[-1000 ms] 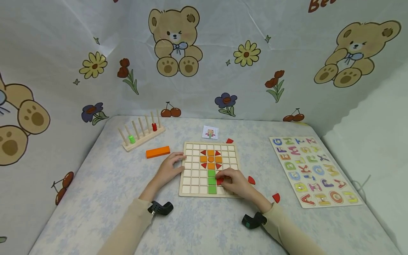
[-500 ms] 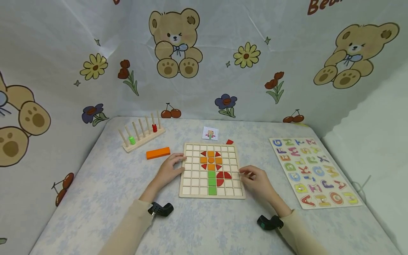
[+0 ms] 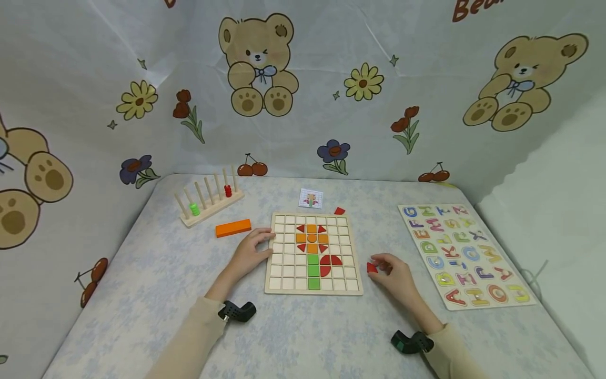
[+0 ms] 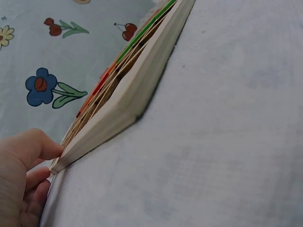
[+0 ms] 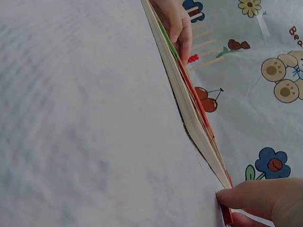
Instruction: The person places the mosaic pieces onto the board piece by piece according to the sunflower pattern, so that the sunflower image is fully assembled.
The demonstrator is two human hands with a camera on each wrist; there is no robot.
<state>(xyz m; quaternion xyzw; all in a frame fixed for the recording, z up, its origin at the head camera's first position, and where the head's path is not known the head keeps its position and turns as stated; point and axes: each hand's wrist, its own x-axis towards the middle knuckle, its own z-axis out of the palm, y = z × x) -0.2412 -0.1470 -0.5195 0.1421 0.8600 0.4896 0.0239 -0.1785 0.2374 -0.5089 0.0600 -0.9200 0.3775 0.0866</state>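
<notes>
A square wooden grid board (image 3: 279, 271) lies mid-table, bearing orange squares, an orange disc, small red triangles, a green column (image 3: 313, 271) and red quarter-circles (image 3: 325, 271). My left hand (image 3: 248, 252) rests against its left edge, thumb and fingers touching the rim; in the left wrist view the fingers (image 4: 45, 147) meet the board's side. To the right of the board, my right hand (image 3: 396, 276) pinches a red quarter-circle piece (image 3: 372, 268) between thumb and fingertips. That piece (image 5: 227, 215) shows dark red in the right wrist view, partly covered by the fingers.
Another red piece (image 3: 340, 210) lies behind the board, near a small pattern card (image 3: 311, 198). At the back left stand a peg rack (image 3: 211, 204) with green and red beads and an orange block (image 3: 233, 228). An alphabet board (image 3: 466, 255) lies at the right.
My right hand has left the grid, with red quarter-circles now showing beside the green column. It has moved right and now holds another red piece. My left hand stays at the board's edge.
</notes>
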